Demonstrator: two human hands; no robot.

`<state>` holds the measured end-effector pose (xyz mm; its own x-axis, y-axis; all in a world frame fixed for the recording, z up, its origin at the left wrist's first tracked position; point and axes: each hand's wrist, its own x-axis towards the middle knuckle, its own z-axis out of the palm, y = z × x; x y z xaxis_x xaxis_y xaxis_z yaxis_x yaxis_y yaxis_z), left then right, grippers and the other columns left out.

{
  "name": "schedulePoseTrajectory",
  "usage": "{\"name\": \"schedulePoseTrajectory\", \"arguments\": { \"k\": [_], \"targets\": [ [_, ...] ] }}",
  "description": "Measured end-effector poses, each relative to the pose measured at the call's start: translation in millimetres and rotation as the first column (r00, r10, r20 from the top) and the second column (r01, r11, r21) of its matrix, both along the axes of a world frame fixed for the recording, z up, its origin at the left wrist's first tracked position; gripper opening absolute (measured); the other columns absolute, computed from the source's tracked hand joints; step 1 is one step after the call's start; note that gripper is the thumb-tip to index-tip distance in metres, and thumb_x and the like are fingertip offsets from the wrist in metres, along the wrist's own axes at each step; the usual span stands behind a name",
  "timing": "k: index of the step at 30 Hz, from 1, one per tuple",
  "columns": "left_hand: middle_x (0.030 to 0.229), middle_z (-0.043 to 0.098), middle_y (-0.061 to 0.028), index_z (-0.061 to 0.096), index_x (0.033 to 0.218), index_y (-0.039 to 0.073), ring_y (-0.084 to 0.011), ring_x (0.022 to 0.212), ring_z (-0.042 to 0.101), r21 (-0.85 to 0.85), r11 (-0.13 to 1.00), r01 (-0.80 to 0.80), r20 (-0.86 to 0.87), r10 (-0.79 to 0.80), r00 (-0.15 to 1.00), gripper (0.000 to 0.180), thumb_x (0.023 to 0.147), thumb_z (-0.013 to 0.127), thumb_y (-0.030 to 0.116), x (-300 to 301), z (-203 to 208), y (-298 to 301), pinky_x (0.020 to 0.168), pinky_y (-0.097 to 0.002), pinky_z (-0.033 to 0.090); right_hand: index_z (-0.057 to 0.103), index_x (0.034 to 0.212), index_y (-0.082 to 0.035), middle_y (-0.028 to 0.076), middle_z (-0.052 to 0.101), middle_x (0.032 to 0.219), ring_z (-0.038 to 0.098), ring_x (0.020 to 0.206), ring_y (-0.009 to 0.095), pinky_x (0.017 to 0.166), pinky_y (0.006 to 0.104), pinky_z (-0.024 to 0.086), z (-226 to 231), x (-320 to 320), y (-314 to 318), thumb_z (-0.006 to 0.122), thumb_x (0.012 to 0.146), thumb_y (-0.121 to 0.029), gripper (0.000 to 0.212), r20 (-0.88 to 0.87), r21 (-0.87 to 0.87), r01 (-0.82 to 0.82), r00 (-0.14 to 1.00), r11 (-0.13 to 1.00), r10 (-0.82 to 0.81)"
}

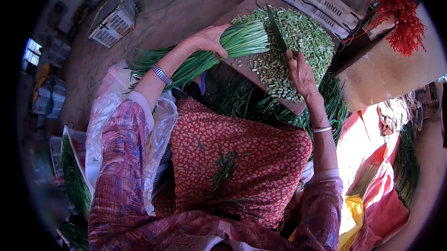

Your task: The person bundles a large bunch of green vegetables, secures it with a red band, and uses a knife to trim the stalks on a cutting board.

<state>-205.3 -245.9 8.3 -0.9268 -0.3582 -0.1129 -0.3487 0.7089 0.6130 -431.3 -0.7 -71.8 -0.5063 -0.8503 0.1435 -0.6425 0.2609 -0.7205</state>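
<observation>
My left hand is closed round a thick bundle of garlic chives, whose pale cut ends point right over the brown board. A red tie shows beside my thumb, and the long green leaves trail left past my forearm. In my right hand is a knife, gripped by its handle, its long dark blade reaching away from me just right of the cut ends. Beneath and around the blade lies a wide heap of chopped stalk pieces. Some pieces are scattered by the board's near edge.
Loose chives lie below the board; snippets rest on my red flowered apron. White crates stand behind the board. Red ties hang over a box at right. Clear plastic and another crate are left.
</observation>
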Motion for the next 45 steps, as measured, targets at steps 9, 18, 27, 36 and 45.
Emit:
{"name": "schedulePoseTrajectory", "arguments": {
  "k": [9, 18, 27, 36, 45],
  "targets": [
    [0.150, 0.035, -0.0266, 0.018, 0.154, 0.001, -0.0387, 0.140, 0.035, -0.436, 0.880, -0.189, 0.052, 0.234, 0.971, 0.136, 0.048, 0.093, 0.042, -55, -11, 51, 0.114, -0.0451, 0.032, 0.045, 0.125, 0.001, 0.016, 0.065, 0.076, 0.064, 0.060, 0.028, 0.058, 0.0401, 0.050, 63, 54, 48, 0.054, 0.100, -0.028, 0.039, 0.206, -0.142, 0.102, 0.976, 0.985, -0.071],
    [0.113, 0.064, -0.0231, 0.050, 0.125, -0.003, -0.0396, 0.108, 0.062, -0.557, 0.815, -0.160, 0.080, 0.245, 0.966, 0.098, 0.045, 0.091, 0.036, -73, -32, 43, 0.093, -0.0484, 0.050, 0.045, 0.118, -0.002, 0.022, 0.067, 0.090, 0.067, 0.080, 0.042, 0.066, 0.0509, 0.052, 48, 69, 54, 0.055, 0.098, -0.020, 0.030, -0.256, -0.135, -0.005, 0.966, 0.991, -0.031],
    [0.095, 0.070, -0.0190, 0.062, 0.102, -0.001, -0.0333, 0.093, 0.070, -0.637, 0.750, -0.178, -0.017, 0.218, 0.976, 0.068, 0.049, 0.090, 0.032, -76, -35, 48, 0.081, -0.0425, 0.055, 0.046, 0.114, -0.002, 0.023, 0.067, 0.079, 0.066, 0.071, 0.044, 0.061, 0.0540, 0.051, 38, 72, 49, 0.053, 0.098, -0.021, 0.026, -0.293, -0.034, -0.003, 0.956, 0.999, -0.007],
    [0.090, 0.071, -0.0200, 0.064, 0.098, -0.002, -0.0332, 0.086, 0.071, -0.650, 0.743, -0.164, -0.058, 0.166, 0.984, 0.065, 0.048, 0.090, 0.032, -78, -39, 42, 0.076, -0.0422, 0.056, 0.045, 0.104, -0.002, 0.025, 0.065, 0.074, 0.062, 0.070, 0.048, 0.061, 0.0580, 0.048, 43, 68, 36, 0.053, 0.099, -0.023, 0.023, -0.324, 0.150, 0.059, 0.946, 0.987, -0.007],
    [0.089, 0.071, -0.0199, 0.068, 0.098, -0.002, -0.0328, 0.088, 0.071, -0.621, 0.773, -0.130, -0.019, 0.151, 0.988, 0.063, 0.049, 0.088, 0.032, -79, -39, 39, 0.077, -0.0429, 0.055, 0.046, 0.105, 0.000, 0.027, 0.067, 0.078, 0.066, 0.076, 0.046, 0.070, 0.0566, 0.052, 49, 40, 12, 0.048, 0.101, -0.030, 0.030, -0.160, 0.245, -0.137, 0.971, 0.960, 0.179]
  ]
}}
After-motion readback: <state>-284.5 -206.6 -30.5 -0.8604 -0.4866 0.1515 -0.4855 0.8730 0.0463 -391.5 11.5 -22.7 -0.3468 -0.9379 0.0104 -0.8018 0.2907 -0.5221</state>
